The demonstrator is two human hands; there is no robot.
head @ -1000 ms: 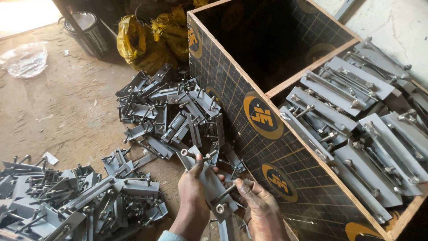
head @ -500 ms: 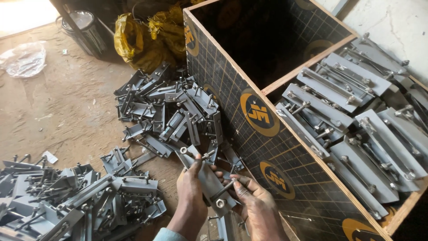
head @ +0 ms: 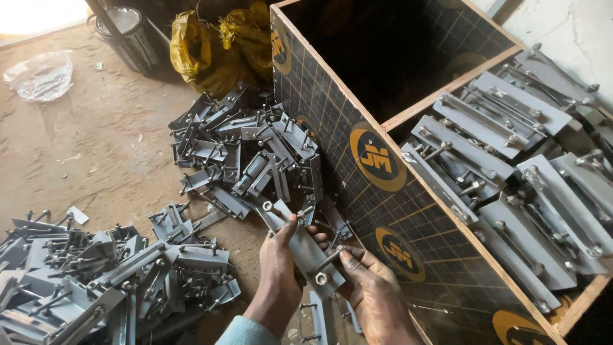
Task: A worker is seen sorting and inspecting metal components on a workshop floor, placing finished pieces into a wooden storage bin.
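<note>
I see left hand [head: 281, 255] and right hand [head: 373, 291] both gripping grey metal bracket [head: 300, 239]; bolt [head: 329, 259] fitting underway; crate [head: 408, 191] right of hands.

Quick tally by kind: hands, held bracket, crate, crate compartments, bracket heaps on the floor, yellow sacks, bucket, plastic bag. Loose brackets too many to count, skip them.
Hands: 2, left hand and right hand
Grey metal bracket held by both hands: 1
Wooden crate: 1
Crate compartments: 2, one dark, one stacked with brackets
Floor heaps: 2, near heap, far heap
Yellow sacks: 2
Bucket: 1
Clear plastic bag: 1
Total: 12
</note>
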